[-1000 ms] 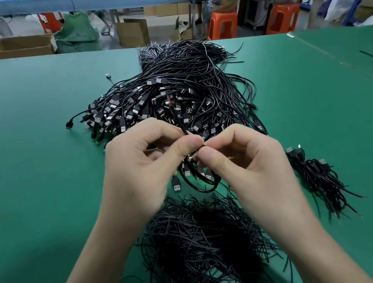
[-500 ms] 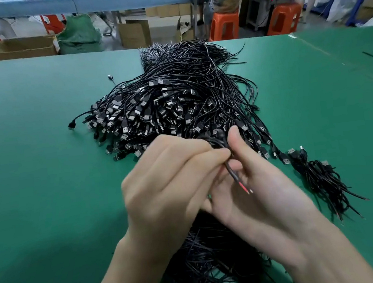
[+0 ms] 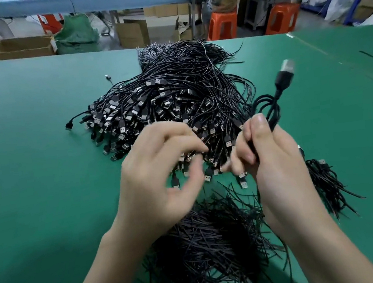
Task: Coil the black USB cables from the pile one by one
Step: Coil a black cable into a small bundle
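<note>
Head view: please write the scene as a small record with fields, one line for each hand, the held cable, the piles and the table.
left hand: over the near edge of the big pile, fingers loosely curled, holds nothing
right hand: grips the coiled cable, raised
coiled cable: a few loops; USB plug points up, blurred
big pile: loose black USB cables on the green table
small bundle: cables, right of the right hand
near heap: thin black strands under the forearms
</note>
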Motion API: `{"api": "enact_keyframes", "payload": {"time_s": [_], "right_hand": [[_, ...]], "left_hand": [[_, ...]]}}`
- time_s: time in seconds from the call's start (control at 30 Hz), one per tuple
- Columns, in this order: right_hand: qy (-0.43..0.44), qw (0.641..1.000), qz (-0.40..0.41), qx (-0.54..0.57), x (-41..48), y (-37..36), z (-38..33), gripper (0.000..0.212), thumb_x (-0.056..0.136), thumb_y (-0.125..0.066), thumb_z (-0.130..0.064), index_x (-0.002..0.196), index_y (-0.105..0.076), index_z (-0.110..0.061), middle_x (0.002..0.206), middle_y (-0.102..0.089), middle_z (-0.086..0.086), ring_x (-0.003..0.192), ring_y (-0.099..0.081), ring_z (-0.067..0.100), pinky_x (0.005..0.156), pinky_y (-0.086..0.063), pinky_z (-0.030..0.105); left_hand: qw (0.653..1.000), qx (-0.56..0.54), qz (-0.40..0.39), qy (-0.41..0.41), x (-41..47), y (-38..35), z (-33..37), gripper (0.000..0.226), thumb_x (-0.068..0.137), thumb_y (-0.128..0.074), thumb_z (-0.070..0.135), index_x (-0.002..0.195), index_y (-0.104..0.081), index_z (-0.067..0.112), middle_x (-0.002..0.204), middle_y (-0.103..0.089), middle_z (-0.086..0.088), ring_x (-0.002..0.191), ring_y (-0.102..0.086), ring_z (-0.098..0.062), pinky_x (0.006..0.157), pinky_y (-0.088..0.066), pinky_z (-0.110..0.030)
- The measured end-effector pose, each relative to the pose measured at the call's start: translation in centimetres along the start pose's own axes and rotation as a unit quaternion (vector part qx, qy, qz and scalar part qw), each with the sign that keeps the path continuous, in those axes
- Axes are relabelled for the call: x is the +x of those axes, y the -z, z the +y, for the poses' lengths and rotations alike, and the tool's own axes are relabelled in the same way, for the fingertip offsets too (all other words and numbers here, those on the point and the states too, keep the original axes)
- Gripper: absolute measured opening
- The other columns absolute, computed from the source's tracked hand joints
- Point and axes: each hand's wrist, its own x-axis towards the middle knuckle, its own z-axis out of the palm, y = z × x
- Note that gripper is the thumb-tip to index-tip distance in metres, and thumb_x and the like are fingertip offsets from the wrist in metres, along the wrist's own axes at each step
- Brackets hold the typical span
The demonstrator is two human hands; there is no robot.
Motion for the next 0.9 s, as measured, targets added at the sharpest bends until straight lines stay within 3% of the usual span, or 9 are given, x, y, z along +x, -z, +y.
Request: {"api": "enact_keyframes", "payload": {"time_s": [0.13, 0.23, 0.33, 0.4, 0.47, 0.63, 0.73, 0.8, 0.9], "right_hand": [[0.066, 0.975, -0.050, -0.207, -0.5, -0.8, 0.9, 0.033, 0.108, -0.035, -0.041, 0.083, -0.055, -0.035, 0.068, -0.059, -0.018, 0.060, -0.052, 0.001, 0.059, -0.045, 0.023], [0.108, 0.922, -0.064, -0.367, -0.9, -1.1, 1.4, 0.026, 0.108, -0.028, -0.042, 0.106, -0.053, -0.038, 0.088, -0.067, -0.012, 0.081, -0.066, 0.010, 0.071, -0.055, 0.040], [0.149, 0.849, -0.041, -0.505, -1.4, -1.2, 1.7, 0.023, 0.103, -0.020, -0.038, 0.087, -0.036, -0.034, 0.065, -0.052, -0.009, 0.058, -0.053, 0.016, 0.049, -0.042, 0.036], [0.156, 0.831, -0.033, -0.533, -1.6, -1.5, 1.6, 0.024, 0.102, -0.017, -0.038, 0.080, -0.023, -0.032, 0.055, -0.042, -0.008, 0.048, -0.043, 0.009, 0.043, -0.026, 0.028], [0.146, 0.837, -0.043, -0.526, -1.7, -1.6, 1.4, 0.026, 0.102, -0.013, -0.042, 0.079, -0.018, -0.032, 0.054, -0.043, -0.007, 0.048, -0.043, 0.009, 0.045, -0.027, 0.024], [0.124, 0.897, -0.096, -0.413, -1.7, -1.0, 0.9, 0.016, 0.105, -0.027, -0.050, 0.093, -0.034, -0.042, 0.069, -0.060, -0.010, 0.060, -0.055, 0.010, 0.052, -0.040, 0.032], [0.059, 0.941, -0.176, -0.283, -0.9, -0.7, 0.7, 0.020, 0.107, -0.035, -0.037, 0.114, -0.051, -0.027, 0.077, -0.062, -0.009, 0.066, -0.057, 0.011, 0.065, -0.051, 0.038], [0.046, 0.944, -0.225, -0.238, -0.5, -0.5, 0.4, 0.018, 0.110, -0.035, -0.029, 0.109, -0.053, -0.024, 0.087, -0.059, -0.001, 0.075, -0.055, 0.015, 0.073, -0.048, 0.034], [-0.028, 0.957, -0.251, -0.141, -0.2, 0.0, 0.2, 0.018, 0.110, -0.039, -0.023, 0.099, -0.053, -0.019, 0.075, -0.053, 0.002, 0.062, -0.050, 0.016, 0.060, -0.043, 0.032]], "left_hand": [[0.967, -0.159, -0.083, 0.178, 0.9, 0.5, 1.0, 0.020, 0.104, -0.057, 0.027, 0.111, -0.076, 0.026, 0.104, -0.074, 0.016, 0.102, -0.068, -0.004, 0.084, -0.050, -0.016], [0.935, -0.197, -0.133, 0.264, 0.9, -0.2, 2.7, 0.032, 0.094, -0.062, 0.049, 0.085, -0.073, 0.021, 0.064, -0.057, 0.005, 0.054, -0.046, -0.011, 0.048, -0.038, -0.032], [0.914, -0.230, -0.070, 0.327, 0.6, -1.1, 3.6, 0.042, 0.092, -0.071, 0.046, 0.070, -0.066, 0.010, 0.056, -0.050, -0.001, 0.055, -0.041, -0.009, 0.048, -0.035, -0.035], [0.909, -0.235, -0.044, 0.341, 0.4, -1.3, 3.8, 0.051, 0.096, -0.068, 0.039, 0.059, -0.050, 0.010, 0.053, -0.037, 0.004, 0.053, -0.032, -0.007, 0.047, -0.027, -0.024], [0.912, -0.231, -0.030, 0.337, 0.4, -1.4, 3.8, 0.056, 0.100, -0.067, 0.033, 0.060, -0.040, 0.003, 0.055, -0.028, 0.000, 0.052, -0.025, -0.010, 0.046, -0.020, -0.024], [0.899, -0.291, 0.002, 0.327, 0.1, -1.8, 3.2, 0.051, 0.103, -0.063, 0.027, 0.064, -0.052, -0.004, 0.063, -0.039, -0.027, 0.058, -0.033, -0.040, 0.048, -0.027, -0.047], [0.892, -0.318, 0.031, 0.320, -0.2, -1.9, 2.6, 0.046, 0.102, -0.065, 0.031, 0.073, -0.060, -0.004, 0.067, -0.047, -0.030, 0.059, -0.038, -0.029, 0.051, -0.034, -0.039], [0.886, -0.331, 0.041, 0.323, -0.4, -2.1, 2.4, 0.045, 0.099, -0.068, 0.036, 0.087, -0.067, -0.007, 0.080, -0.058, -0.037, 0.072, -0.053, -0.024, 0.068, -0.046, -0.036], [0.871, -0.360, 0.052, 0.330, -0.5, -2.3, 2.4, 0.029, 0.097, -0.069, 0.033, 0.088, -0.077, 0.007, 0.086, -0.068, -0.031, 0.068, -0.069, -0.018, 0.059, -0.058, -0.026]]}}
